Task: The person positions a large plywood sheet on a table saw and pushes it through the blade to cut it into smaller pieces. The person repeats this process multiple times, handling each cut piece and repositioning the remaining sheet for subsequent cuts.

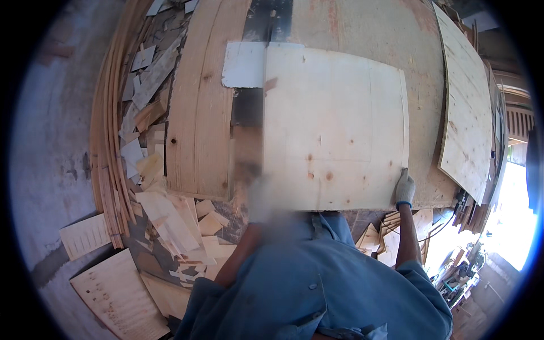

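A pale plywood panel (334, 124) with several small brown knots lies on the large wooden worktable (425, 113) in front of me. My right hand (404, 188), in a light glove with a blue cuff, grips the panel's near right corner. At the near left corner is my left hand (258, 195), smeared by a blurry patch, so its fingers cannot be made out. Under the panel's far left part sticks out a white sheet (243, 65). A dark strip (247, 106) shows beside the panel's left edge.
Another plywood sheet (467, 107) lies along the table's right side. Wood offcuts (170, 218) are heaped to the left, beside long thin wooden strips (107, 136) near the wall. Loose boards (119, 294) lie at the lower left. A dark cable (439, 229) hangs at the right.
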Demonstrator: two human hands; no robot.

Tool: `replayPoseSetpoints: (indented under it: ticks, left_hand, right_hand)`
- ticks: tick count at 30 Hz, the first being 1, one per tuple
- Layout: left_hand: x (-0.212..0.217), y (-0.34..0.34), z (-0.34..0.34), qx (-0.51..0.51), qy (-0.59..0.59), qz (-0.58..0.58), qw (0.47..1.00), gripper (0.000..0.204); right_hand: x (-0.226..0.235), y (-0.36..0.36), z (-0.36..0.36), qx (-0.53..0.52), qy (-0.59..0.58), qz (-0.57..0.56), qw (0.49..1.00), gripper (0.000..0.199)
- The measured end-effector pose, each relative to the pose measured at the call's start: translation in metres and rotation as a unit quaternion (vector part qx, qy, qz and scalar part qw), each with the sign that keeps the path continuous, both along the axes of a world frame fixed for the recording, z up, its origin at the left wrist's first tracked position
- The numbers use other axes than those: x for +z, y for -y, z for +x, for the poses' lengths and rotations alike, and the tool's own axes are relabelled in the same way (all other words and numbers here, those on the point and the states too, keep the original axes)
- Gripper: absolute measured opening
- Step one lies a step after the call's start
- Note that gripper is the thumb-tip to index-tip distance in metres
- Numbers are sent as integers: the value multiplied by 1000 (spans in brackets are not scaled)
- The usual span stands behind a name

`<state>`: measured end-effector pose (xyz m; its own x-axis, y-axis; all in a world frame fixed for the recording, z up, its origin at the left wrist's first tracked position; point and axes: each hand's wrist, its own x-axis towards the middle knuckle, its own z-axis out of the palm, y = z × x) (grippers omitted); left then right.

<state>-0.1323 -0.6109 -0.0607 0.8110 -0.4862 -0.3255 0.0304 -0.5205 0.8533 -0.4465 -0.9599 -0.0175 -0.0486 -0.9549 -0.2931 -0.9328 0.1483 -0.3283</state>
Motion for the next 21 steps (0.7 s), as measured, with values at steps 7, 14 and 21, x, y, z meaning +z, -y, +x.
replayPoseSetpoints:
  ticks: [7, 14, 21]
  left_hand:
    - [-4, -18, 5, 81, -159, -14, 984, 31]
    - [36, -17, 30, 163, -186, -16, 969, 26]
    - [27, -11, 43, 218, -244, -59, 943, 32]
  right_hand:
    - [5, -26, 3, -25, 4, -10, 1000, 63]
    - [21, -51, 42, -54, 72, 17, 996, 62]
    - [13, -46, 44, -29, 82, -22, 996, 60]
